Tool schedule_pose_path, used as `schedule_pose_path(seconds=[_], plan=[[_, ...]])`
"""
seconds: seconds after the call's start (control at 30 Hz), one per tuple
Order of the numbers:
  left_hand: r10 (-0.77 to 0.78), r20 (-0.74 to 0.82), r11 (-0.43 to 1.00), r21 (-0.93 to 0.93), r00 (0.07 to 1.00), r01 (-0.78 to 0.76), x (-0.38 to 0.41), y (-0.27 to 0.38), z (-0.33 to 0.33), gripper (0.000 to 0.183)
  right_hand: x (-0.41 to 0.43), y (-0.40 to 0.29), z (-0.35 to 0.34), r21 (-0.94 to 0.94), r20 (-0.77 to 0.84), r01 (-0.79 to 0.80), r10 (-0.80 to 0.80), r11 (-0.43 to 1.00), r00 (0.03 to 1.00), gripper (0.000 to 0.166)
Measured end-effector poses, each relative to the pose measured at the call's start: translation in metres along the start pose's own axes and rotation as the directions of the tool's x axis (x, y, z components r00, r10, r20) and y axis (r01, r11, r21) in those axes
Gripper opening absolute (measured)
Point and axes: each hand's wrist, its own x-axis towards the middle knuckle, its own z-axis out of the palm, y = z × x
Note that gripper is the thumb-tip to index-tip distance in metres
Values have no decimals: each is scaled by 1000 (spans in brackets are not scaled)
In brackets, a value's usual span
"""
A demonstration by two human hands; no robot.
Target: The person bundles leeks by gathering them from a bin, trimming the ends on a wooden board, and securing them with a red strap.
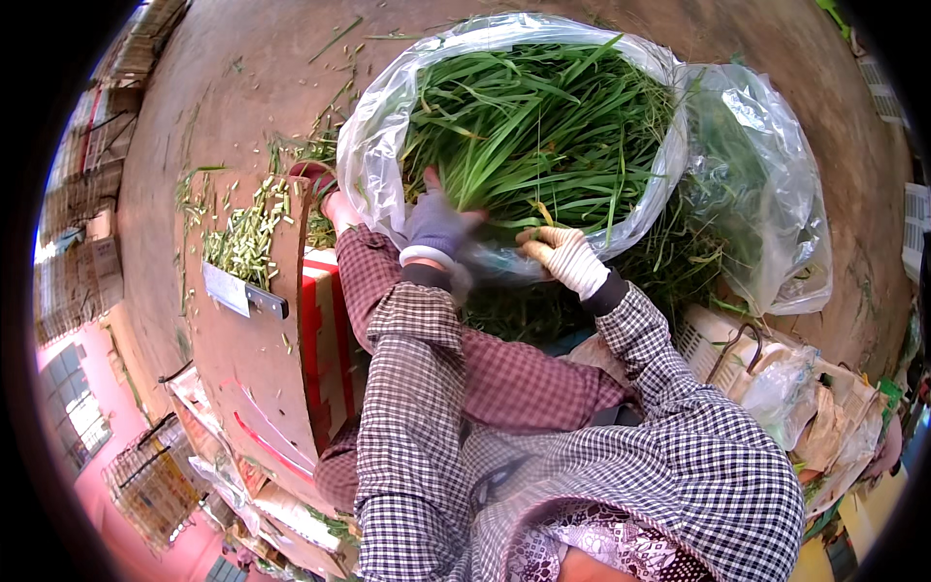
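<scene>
My left hand, in a purple-grey glove with bare fingertips, is blurred at the near left of a clear plastic bag. Its fingers are spread against the pale bases of long green leaves that fill the bag. At the bag's near rim is my right hand in a whitish glove, its fingers curled. A yellowed leaf shows just above it; whether the fingers grip anything is unclear. To the left, a cleaver with a black handle lies on a brown board, beside a heap of short cut stalks.
A second clear bag with greens stands right of the first. Loose grass-like trimmings lie between them. A white plastic crate holding bags and a dark hooked handle is at right. Stacked crates line the far left.
</scene>
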Motion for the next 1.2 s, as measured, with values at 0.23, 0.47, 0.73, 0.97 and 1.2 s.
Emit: schedule_pose_path(seconds=[0.23,0.47,0.73,0.97,1.2], plan=[[160,95,971,-194,983,-139,-27,23,-7,79,24,11,2,220,-37,0,8,975,999,49],[227,263,974,-78,938,-214,-95,77,36,93,16,30,-6,543,-188,59,53,838,981,48],[408,9,814,-455,913,-360,-101,54,-26,71,10,35,-18,638,-226,59,113,768,968,36],[200,55,967,-171,978,-188,-46,52,9,107,6,41,-24,628,-140,46,54,777,989,42],[394,99,508,-852,914,-127,-65,70,30,78,39,72,27,841,291,-138,-223,524,930,44]])
